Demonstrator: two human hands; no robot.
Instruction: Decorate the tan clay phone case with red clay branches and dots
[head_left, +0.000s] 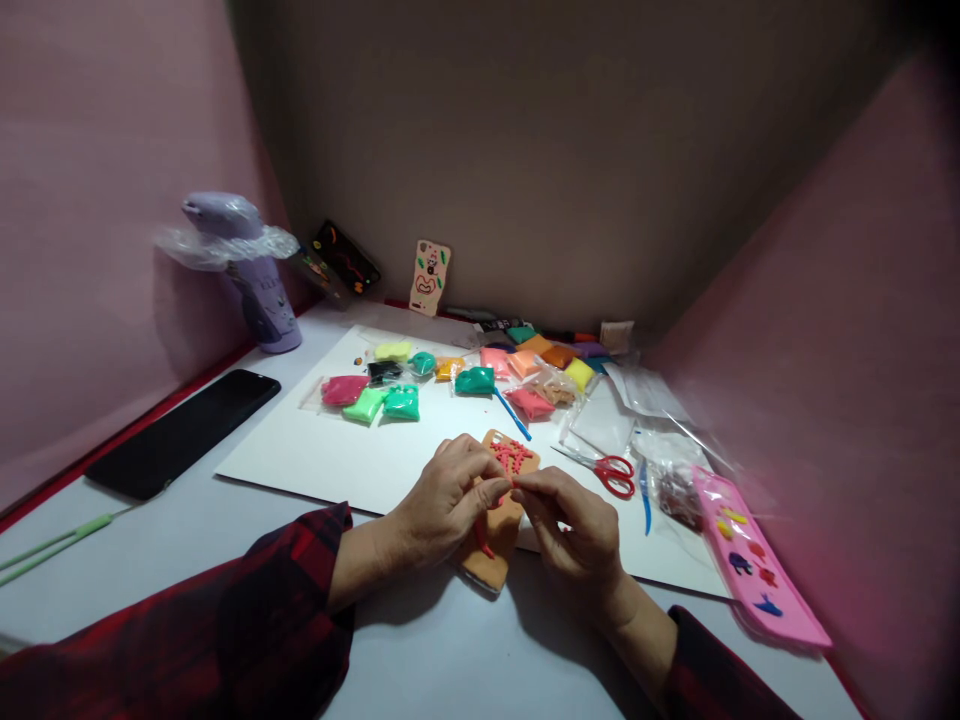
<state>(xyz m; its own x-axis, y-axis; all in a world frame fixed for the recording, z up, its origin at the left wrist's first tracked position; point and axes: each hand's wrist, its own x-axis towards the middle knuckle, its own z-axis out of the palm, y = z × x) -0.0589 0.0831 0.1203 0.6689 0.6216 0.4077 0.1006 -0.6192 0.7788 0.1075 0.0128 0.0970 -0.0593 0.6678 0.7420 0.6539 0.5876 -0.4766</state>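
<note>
Fingertips closed, my left hand and right hand pinch a small red piece, seemingly shaping it above the tan case on the near side. Next, I judge, calls for light, steady fingers.

Dim, uneven light, soft shadows under the hands, dark upper corners, stretched edges, slightly soft detail

"Left side?"
"Purple bottle standing, clear plastic wrapped about its upper part. Black phone lying nearby; green strap near its lower end."
"Back?"
"Decorated pink case leaning on the wall."
</note>
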